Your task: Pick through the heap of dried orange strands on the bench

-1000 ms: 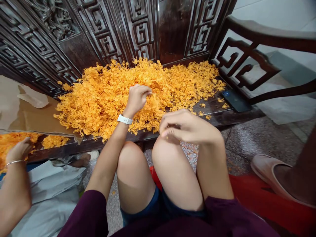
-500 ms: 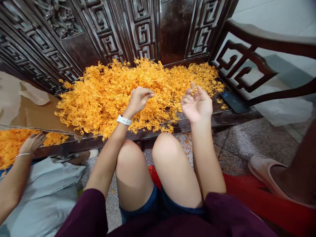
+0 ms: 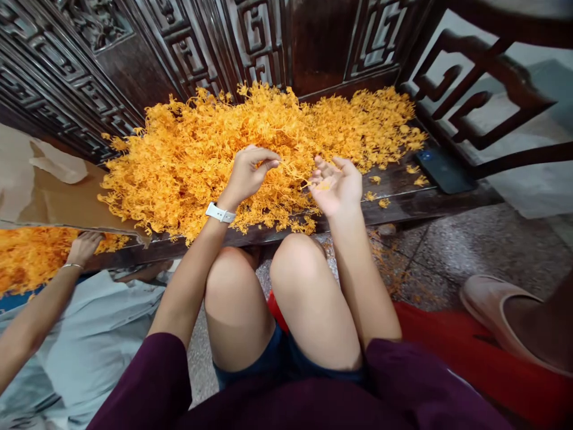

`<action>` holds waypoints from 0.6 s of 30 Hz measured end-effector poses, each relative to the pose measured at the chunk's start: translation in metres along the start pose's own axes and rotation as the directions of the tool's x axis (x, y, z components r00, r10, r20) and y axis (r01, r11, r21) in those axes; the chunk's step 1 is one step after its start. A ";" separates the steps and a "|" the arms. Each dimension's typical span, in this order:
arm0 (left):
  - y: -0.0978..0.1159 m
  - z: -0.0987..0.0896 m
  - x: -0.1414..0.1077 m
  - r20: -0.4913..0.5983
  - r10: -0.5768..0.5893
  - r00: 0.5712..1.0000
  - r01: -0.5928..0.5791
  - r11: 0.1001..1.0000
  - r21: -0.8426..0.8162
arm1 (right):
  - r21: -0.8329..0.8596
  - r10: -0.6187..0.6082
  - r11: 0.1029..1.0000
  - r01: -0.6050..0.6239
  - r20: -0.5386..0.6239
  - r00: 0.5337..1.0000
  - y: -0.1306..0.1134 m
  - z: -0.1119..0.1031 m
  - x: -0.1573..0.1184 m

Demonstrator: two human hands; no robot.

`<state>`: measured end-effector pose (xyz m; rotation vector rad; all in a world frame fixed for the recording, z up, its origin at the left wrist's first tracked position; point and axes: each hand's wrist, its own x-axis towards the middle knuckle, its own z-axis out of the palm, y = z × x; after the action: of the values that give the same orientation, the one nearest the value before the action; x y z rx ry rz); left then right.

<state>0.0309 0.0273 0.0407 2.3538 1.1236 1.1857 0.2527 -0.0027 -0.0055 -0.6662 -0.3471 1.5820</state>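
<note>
presently, in the head view, a broad heap of orange flower-like pieces (image 3: 201,161) fills the upper middle of the frame, spread over a dark wooden bench (image 3: 295,234) and thinning toward the right. the left hand (image 3: 253,173) is just above the heap at the centre of the frame, its thumb and fingertips drawn together in a pinch; against the matching orange behind, i cannot tell whether a strand is caught between them. a pale watch (image 3: 220,212) circles that wrist. the right hand (image 3: 338,185), near it and slightly right of centre, is turned palm up with fingers parted and loosely curled, and a small orange piece (image 3: 323,186) lies across the palm. a few loose bits are on the bench to the right of this hand, and beyond them, right of centre, a dark phone (image 3: 445,171) lies flat near the carved armrest (image 3: 474,89). carved dark panels (image 3: 257,30) run along the top of the frame. at the left, a cardboard sheet (image 3: 67,206) stands beside the heap, and below it another person's hand (image 3: 85,246), a thin bracelet on its wrist, touches a second patch of orange pieces (image 3: 38,254); its grip is too small to tell.
</note>
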 end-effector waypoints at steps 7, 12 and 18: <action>0.003 -0.004 -0.004 -0.017 -0.012 1.000 0.013 1.000 0.003 | -0.280 0.051 0.960 -0.019 0.107 0.993 0.013 0.018 -0.010; 0.000 -0.005 -0.008 -0.011 -0.043 0.999 0.043 0.999 0.013 | -0.387 0.124 0.921 -0.039 0.198 0.972 0.019 0.028 -0.016; -0.006 -0.005 -0.017 -0.015 -0.105 0.994 0.105 0.994 -0.020 | -0.459 0.149 0.888 -0.011 0.264 0.953 0.032 0.030 -0.013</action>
<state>0.0174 0.0183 0.0313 2.2452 1.2201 1.1759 0.2096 -0.0151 0.0022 -0.8083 -0.9442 1.6975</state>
